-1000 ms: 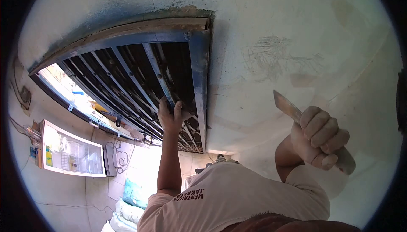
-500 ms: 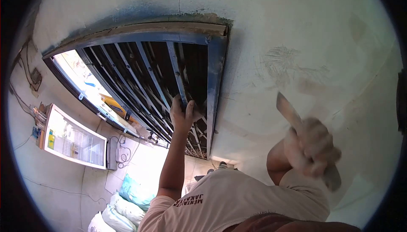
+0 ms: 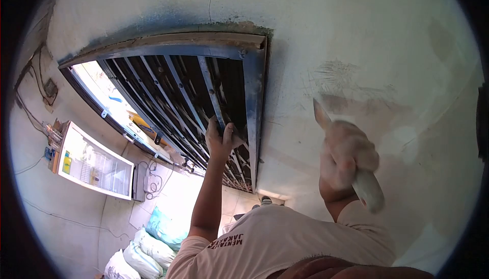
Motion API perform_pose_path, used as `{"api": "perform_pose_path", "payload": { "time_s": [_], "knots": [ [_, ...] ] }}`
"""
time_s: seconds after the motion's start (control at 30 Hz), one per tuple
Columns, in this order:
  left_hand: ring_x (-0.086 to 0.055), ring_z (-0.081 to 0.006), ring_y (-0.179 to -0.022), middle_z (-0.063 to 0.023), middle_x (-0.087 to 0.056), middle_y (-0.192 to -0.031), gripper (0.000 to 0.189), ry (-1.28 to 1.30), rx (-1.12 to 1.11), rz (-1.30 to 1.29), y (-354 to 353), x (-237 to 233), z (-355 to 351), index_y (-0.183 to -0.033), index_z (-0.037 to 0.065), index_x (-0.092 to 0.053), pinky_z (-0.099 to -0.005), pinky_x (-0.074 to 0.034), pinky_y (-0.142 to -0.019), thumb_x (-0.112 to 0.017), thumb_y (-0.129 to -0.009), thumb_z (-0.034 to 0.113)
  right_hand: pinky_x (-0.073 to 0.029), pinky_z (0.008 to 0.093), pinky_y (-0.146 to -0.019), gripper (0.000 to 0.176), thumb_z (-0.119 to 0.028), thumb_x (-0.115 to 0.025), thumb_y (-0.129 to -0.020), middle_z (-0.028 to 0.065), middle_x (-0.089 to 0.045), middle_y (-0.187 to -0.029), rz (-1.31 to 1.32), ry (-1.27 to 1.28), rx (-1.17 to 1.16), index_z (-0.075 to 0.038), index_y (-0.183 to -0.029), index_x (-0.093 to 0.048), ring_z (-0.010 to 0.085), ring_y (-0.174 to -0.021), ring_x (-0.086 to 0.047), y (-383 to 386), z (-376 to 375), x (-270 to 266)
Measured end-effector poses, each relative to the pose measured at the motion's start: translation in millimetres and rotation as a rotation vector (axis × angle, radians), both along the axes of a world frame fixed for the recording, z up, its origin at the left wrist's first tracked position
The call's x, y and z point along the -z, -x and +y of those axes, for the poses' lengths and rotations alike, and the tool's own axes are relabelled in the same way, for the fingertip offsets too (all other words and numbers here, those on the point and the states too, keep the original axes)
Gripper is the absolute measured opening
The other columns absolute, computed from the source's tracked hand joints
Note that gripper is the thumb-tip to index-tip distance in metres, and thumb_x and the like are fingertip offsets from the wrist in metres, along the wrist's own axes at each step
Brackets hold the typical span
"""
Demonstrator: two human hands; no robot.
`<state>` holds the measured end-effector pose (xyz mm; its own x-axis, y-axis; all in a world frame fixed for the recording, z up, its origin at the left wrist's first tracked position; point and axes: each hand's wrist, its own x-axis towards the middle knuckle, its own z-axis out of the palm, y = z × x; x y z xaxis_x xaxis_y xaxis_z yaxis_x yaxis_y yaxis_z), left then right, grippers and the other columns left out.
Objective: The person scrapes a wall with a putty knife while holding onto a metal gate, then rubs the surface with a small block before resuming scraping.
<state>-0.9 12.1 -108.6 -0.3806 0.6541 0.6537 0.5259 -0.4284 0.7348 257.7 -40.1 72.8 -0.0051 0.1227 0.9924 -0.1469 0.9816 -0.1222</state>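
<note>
In my right hand is a knife, its short blade with a slanted tip pointing up and left toward the wall. The pale, thick handle sticks out below my fist. The blade tip overlaps the wall just under a patch of dark scratches. My left hand is closed around an upright bar of the blue metal folding gate, with the thumb on the near side and some fingers hidden behind it.
The pale wall has a crack above the gate frame. At left stands a glass display case with cables beside it. Several stuffed sacks lie on the floor below. A bright opening shows at the gate's left side.
My right hand has moved up and left with the knife, bringing the blade nearer the scratched patch. My left hand keeps its hold on the gate bar. The view has shifted slightly.
</note>
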Motion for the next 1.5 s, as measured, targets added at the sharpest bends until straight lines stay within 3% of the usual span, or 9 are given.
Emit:
{"api": "perform_pose_path", "payload": {
  "time_s": [0.27, 0.4, 0.47, 0.53, 0.6, 0.67, 0.73, 0.97, 1.5],
  "knots": [
    [-0.062, -0.0242, -0.071, -0.0156, -0.063, -0.080, 0.030, -0.016, 0.066, -0.088, -6.3, -8.1, -3.6, -0.104, -0.003, -0.052, -0.0322, -0.048, -0.065, -0.063, -0.085, 0.018, -0.039, 0.0288, -0.047, 0.015, -0.013, -0.051, -0.084, 0.0003, -0.047, -0.058, 0.138, 0.020, -0.140, -0.009, -0.073, -0.042, 0.0156, -0.047, -0.045, -10.8, 8.5, 2.6],
    [-0.061, -0.0212, -0.069, -0.0150, -0.063, -0.079, 0.029, -0.049, 0.057, -0.093, -3.1, 1.3, 1.2, -0.103, -0.004, -0.052, -0.0317, -0.048, -0.062, -0.062, -0.086, 0.017, -0.048, 0.0348, -0.052, 0.021, -0.017, -0.057, -0.087, 0.0028, -0.055, -0.063, 0.228, -0.135, -0.184, -0.011, -0.070, -0.047, 0.0193, -0.062, -0.055, -23.2, -14.1, 11.1],
    [-0.061, -0.0205, -0.068, -0.0146, -0.062, -0.079, 0.029, -0.050, 0.060, -0.131, -5.0, -0.7, 1.0, -0.103, -0.004, -0.052, -0.0313, -0.048, -0.061, -0.062, -0.086, 0.017, -0.048, 0.0341, -0.053, 0.022, -0.019, -0.057, -0.087, 0.0035, -0.056, -0.064, 0.170, -0.161, 0.299, -0.011, -0.069, -0.048, 0.0189, -0.063, -0.056, -39.0, -1.6, 43.2],
    [-0.060, -0.0191, -0.067, -0.0139, -0.062, -0.080, 0.029, -0.014, 0.035, -0.122, -10.4, -7.7, -5.1, -0.104, -0.004, -0.051, -0.0306, -0.047, -0.060, -0.061, -0.087, 0.017, -0.042, 0.0314, -0.049, 0.021, -0.017, -0.057, -0.085, 0.0025, -0.051, -0.061, 0.051, 0.081, 0.136, -0.009, -0.070, -0.045, 0.0162, -0.056, -0.050, -33.9, 21.8, 36.1],
    [-0.060, -0.0186, -0.068, -0.0135, -0.063, -0.080, 0.029, -0.006, 0.041, -0.141, -13.7, -8.5, -7.3, -0.105, -0.004, -0.051, -0.0303, -0.047, -0.060, -0.061, -0.087, 0.017, -0.033, 0.0285, -0.043, 0.018, -0.014, -0.056, -0.083, 0.0003, -0.044, -0.056, 0.028, 0.257, -0.339, -0.007, -0.074, -0.042, 0.0132, -0.047, -0.040, -11.8, 41.2, 18.0],
    [-0.060, -0.0182, -0.068, -0.0132, -0.063, -0.080, 0.029, -0.042, 0.025, -0.118, -12.3, -8.6, -3.6, -0.105, -0.004, -0.051, -0.0299, -0.047, -0.060, -0.060, -0.087, 0.017, -0.030, 0.0281, -0.043, 0.016, -0.014, -0.056, -0.083, -0.0010, -0.042, -0.054, 0.100, 0.072, -0.412, -0.008, -0.076, -0.042, 0.0125, -0.045, -0.036, -2.0, 40.6, 19.7],
    [-0.060, -0.0179, -0.068, -0.0130, -0.063, -0.080, 0.028, -0.101, -0.009, -0.060, -11.3, -1.7, 0.4, -0.106, -0.003, -0.050, -0.0294, -0.047, -0.060, -0.059, -0.088, 0.017, -0.030, 0.0282, -0.043, 0.016, -0.016, -0.056, -0.084, -0.0019, -0.040, -0.053, 0.121, -0.155, -0.427, -0.009, -0.077, -0.042, 0.0123, -0.044, -0.034, -2.3, 27.3, 23.4],
    [-0.060, -0.0162, -0.071, -0.0122, -0.062, -0.083, 0.027, -0.030, 0.036, -0.169, -14.5, -1.1, -2.0, -0.106, -0.002, -0.050, -0.0284, -0.047, -0.061, -0.058, -0.088, 0.016, -0.031, 0.0258, -0.038, 0.025, -0.022, -0.065, -0.082, -0.0017, -0.043, -0.052, 0.517, -0.216, -0.323, -0.010, -0.076, -0.044, 0.0122, -0.041, -0.038, -0.1, 25.6, 39.8],
    [-0.055, -0.0141, -0.086, -0.0093, -0.059, -0.098, 0.035, 0.008, 0.141, -0.315, -18.7, -3.5, -4.7, -0.116, -0.003, -0.046, -0.0272, -0.046, -0.074, -0.057, -0.090, 0.017, -0.026, 0.0245, -0.036, 0.026, -0.024, -0.059, -0.088, -0.0015, -0.037, -0.053, 0.466, -0.233, -0.313, -0.010, -0.076, -0.040, 0.0112, -0.043, -0.033, -7.0, 56.6, 33.6]
  ]
}}
